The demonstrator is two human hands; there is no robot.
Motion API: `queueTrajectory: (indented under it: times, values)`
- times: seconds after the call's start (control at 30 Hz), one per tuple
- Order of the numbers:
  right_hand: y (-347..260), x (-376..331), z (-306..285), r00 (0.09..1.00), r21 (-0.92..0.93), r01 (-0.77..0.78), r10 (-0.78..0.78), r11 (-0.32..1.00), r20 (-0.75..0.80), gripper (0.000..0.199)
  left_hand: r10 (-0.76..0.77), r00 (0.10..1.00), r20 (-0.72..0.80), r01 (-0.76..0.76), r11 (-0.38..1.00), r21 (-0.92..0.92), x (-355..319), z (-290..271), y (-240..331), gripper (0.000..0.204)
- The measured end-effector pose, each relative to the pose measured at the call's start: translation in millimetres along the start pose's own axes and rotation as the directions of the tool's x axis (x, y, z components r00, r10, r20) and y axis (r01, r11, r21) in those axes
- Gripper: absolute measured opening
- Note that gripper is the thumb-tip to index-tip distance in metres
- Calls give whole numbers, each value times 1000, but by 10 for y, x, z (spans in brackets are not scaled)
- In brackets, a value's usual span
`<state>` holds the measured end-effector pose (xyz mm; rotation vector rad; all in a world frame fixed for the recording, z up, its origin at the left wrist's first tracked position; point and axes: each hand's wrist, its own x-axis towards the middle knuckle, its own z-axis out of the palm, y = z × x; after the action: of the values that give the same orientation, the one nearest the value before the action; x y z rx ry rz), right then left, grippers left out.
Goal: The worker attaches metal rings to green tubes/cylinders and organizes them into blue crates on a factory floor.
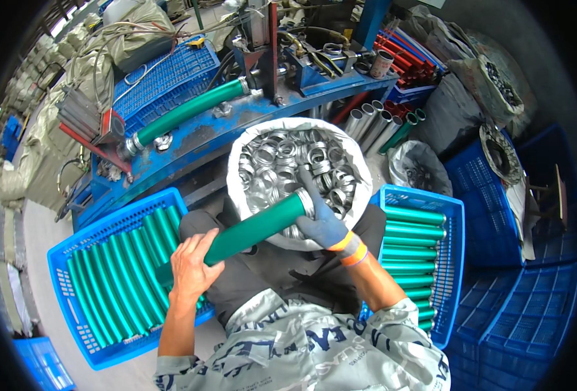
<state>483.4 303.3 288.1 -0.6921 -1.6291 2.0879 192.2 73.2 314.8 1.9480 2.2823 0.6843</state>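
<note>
A green metal tube [256, 228] lies slantwise over my lap, its right end higher than its left. My bare left hand [194, 266] is wrapped round its lower part. At the upper end sits a silver ring [306, 202], and my right hand [321, 218], in a grey-blue glove with an orange cuff, closes round that ring with thumb and fingers. Just beyond, between my knees, stands a white-lined tub [237, 189] heaped with loose silver rings [269, 153]. Part of the ring is hidden behind the gloved fingers.
A blue crate [60, 260] of green tubes is at my left, another blue crate [456, 260] of tubes at my right. Ahead runs a blue machine bench [190, 153] with a green tube [190, 112] clamped in it. Stacked blue crates [490, 202] stand far right.
</note>
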Motion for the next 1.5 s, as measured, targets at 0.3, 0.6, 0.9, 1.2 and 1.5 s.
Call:
queueTrajectory:
  times: [0.3, 0.6, 0.9, 1.2, 1.5]
  values:
    - [-342, 16, -535, 998, -77, 53, -51, 996, 34, 106, -43, 993, -110, 20, 979, -205, -116, -52, -88, 68]
    - [-152, -49, 844, 921, 184, 211, -258, 960, 291, 154, -213, 974, -81, 77, 642, -763, -16, 299, 469, 77]
    - [637, -597, 920, 977, -112, 170, -153, 979, 147, 85, -220, 925, -310, -307, 48, -951, 739, -462, 833, 107]
    - [423, -925, 850, 974, -633, 139, -219, 762, -50, 84, -443, 875, -195, -231, -28, -973, 895, -415, 364, 38]
    - [294, -956, 867, 995, -560, 74, -100, 825, -15, 78, -500, 866, 26, -124, -265, -956, 862, -406, 243, 42]
